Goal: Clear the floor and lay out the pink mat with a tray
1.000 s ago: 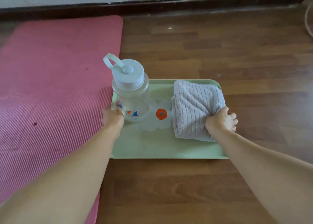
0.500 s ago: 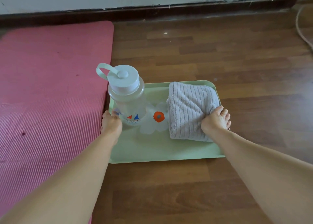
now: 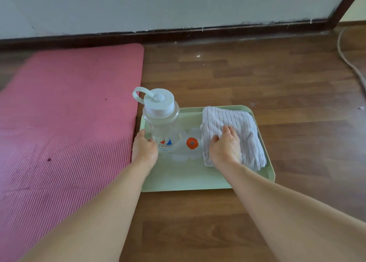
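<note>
The pink mat point(image 3: 65, 127) lies flat on the wooden floor at the left. Right beside it sits the pale green tray point(image 3: 184, 178) with a flower print. On the tray stand a clear water bottle point(image 3: 161, 121) with a white lid, at the left, and a folded grey striped towel point(image 3: 237, 123), at the right. My left hand point(image 3: 144, 149) is at the tray's left rim, thumb and fingers curved around the bottle's base. My right hand point(image 3: 224, 147) rests palm down on the towel with its fingers slightly bent.
A grey wall with a dark skirting board point(image 3: 178, 34) runs along the far side. A pale cord point(image 3: 348, 64) lies on the floor at the far right. Bare wooden floor point(image 3: 257, 79) lies beyond and to the right of the tray.
My right hand has left the tray's right edge and moved onto the towel. My left hand has shifted from the tray's left edge to the bottle's base. The tray now rests on the floor.
</note>
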`<action>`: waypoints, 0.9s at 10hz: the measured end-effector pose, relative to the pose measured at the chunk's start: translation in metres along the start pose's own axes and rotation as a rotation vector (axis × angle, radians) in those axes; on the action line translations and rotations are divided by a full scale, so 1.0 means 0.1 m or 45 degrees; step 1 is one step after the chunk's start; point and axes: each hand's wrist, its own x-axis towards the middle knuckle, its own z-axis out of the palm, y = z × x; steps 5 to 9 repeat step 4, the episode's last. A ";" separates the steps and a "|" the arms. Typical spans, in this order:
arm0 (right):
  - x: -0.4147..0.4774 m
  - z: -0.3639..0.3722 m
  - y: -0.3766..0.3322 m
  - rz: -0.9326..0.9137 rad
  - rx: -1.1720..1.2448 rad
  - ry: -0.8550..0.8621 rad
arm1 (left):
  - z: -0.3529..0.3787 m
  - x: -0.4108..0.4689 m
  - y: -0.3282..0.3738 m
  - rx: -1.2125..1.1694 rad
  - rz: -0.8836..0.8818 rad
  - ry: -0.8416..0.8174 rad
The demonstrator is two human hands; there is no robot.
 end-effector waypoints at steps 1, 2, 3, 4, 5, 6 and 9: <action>-0.11 -0.04 -0.08 0.004 0.042 0.017 | -0.01 -0.12 0.03 -0.011 0.060 0.008; -0.23 -0.12 -0.15 -0.017 0.096 0.006 | -0.07 -0.24 0.10 0.001 0.065 0.012; -0.33 -0.20 -0.27 -0.051 0.174 0.043 | -0.17 -0.30 0.17 -0.004 0.065 0.056; -0.40 -0.30 -0.42 -0.040 0.296 -0.008 | -0.31 -0.42 0.36 -0.004 0.079 0.087; -0.40 -0.30 -0.42 -0.040 0.296 -0.008 | -0.31 -0.42 0.36 -0.004 0.079 0.087; -0.40 -0.30 -0.42 -0.040 0.296 -0.008 | -0.31 -0.42 0.36 -0.004 0.079 0.087; -0.40 -0.30 -0.42 -0.040 0.296 -0.008 | -0.31 -0.42 0.36 -0.004 0.079 0.087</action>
